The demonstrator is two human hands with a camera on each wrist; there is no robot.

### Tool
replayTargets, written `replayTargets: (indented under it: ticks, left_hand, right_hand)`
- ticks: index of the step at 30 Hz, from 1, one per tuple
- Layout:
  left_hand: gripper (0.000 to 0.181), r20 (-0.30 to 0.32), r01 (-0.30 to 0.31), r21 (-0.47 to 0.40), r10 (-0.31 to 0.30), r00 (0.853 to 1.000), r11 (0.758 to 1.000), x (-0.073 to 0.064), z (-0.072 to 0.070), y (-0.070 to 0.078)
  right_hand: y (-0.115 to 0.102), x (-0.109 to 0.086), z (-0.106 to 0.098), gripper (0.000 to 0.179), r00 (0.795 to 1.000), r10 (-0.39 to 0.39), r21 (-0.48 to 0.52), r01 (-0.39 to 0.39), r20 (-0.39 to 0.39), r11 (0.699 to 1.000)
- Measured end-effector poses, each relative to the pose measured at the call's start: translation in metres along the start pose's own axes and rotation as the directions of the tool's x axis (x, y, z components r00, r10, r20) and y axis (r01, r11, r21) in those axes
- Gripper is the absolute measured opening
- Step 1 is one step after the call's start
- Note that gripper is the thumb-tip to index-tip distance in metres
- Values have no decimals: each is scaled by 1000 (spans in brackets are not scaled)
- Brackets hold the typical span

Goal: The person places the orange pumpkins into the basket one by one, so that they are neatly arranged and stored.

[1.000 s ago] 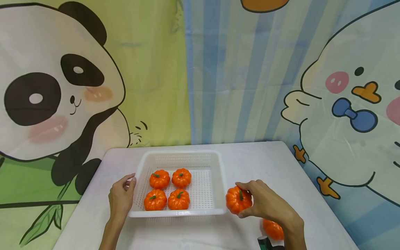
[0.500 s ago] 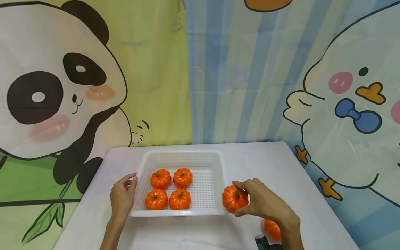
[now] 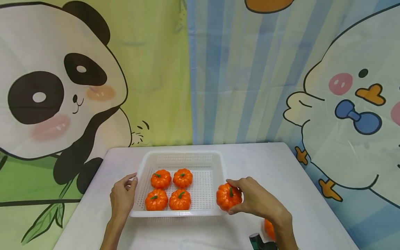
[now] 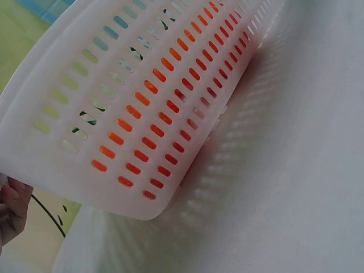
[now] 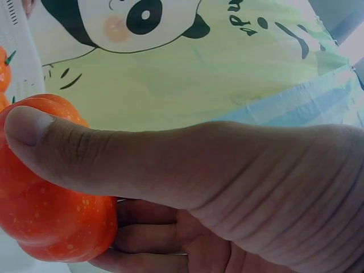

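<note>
My right hand (image 3: 257, 198) grips an orange toy pumpkin (image 3: 228, 197) with a green stem, thumb and fingers on either side of it. The pumpkin overlaps the right rim of a white plastic basket (image 3: 178, 214) in the head view. In the right wrist view my thumb (image 5: 85, 148) lies across the pumpkin (image 5: 62, 219). Several similar pumpkins (image 3: 180, 199) stand in the left part of the basket. My left hand (image 3: 122, 196) is beside the basket's left rim, fingers loosely bent and fingertips right at it. The left wrist view shows the slotted basket wall (image 4: 142, 114) and part of that hand (image 4: 12, 207).
Another orange pumpkin (image 3: 269, 229) lies on the white table (image 3: 175, 236) near my right forearm, partly hidden. A dark object (image 3: 260, 242) with a green patch is in front of it. Cartoon curtains (image 3: 156, 86) hang behind the table.
My right hand has moved left with the pumpkin, from beside the basket to over its right rim. My left hand has stayed at the left rim.
</note>
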State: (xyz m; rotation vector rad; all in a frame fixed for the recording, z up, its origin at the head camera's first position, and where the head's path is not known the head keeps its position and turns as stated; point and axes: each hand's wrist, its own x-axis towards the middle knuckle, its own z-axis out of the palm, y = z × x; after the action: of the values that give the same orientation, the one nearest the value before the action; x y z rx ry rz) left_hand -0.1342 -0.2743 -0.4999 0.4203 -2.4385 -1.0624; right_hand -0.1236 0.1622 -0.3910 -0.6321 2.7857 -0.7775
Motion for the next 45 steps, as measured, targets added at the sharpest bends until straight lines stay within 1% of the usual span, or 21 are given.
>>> replayTargets:
  ticks: [6, 9, 17, 24, 29, 32, 39, 42, 45]
  left_hand:
    - [31, 1, 1, 2, -1, 1000, 1000, 0, 0, 0]
    - [31, -2, 2, 1, -2, 1000, 1000, 0, 0, 0]
    - [31, -7, -2, -1, 2, 1000, 1000, 0, 0, 0]
    - [31, -12, -2, 5, 2, 1000, 1000, 0, 0, 1]
    - [31, -12, -2, 12, 2, 1000, 1000, 0, 0, 1]
    - [32, -10, -1, 12, 1, 1000, 1000, 0, 0, 1]
    - [32, -14, 0, 8, 0, 1000, 1000, 0, 0, 2]
    - [32, -16, -1, 8, 1, 1000, 1000, 0, 0, 2]
    - [31, -16, -3, 7, 3, 1000, 1000, 0, 0, 2]
  right_hand:
    - [-2, 1, 2, 88, 1000, 23, 19, -23, 4, 1000]
    - [-2, 1, 2, 88, 1000, 22, 14, -22, 3, 1000]
    - [-1, 9, 3, 88, 998, -60, 2, 60, 16, 998]
    - [-4, 17, 9, 88, 988, -156, 11, 156, 7, 988]
    - [-9, 20, 14, 88, 993, -117, 40, 117, 12, 992]
    - [-10, 22, 15, 88, 993, -116, 40, 116, 12, 992]
    - [-5, 34, 21, 84, 976, -218, 34, 217, 16, 976]
    - [-4, 39, 24, 84, 971, -240, 19, 240, 10, 971]
    - [-4, 41, 27, 84, 970, -244, 19, 244, 10, 970]
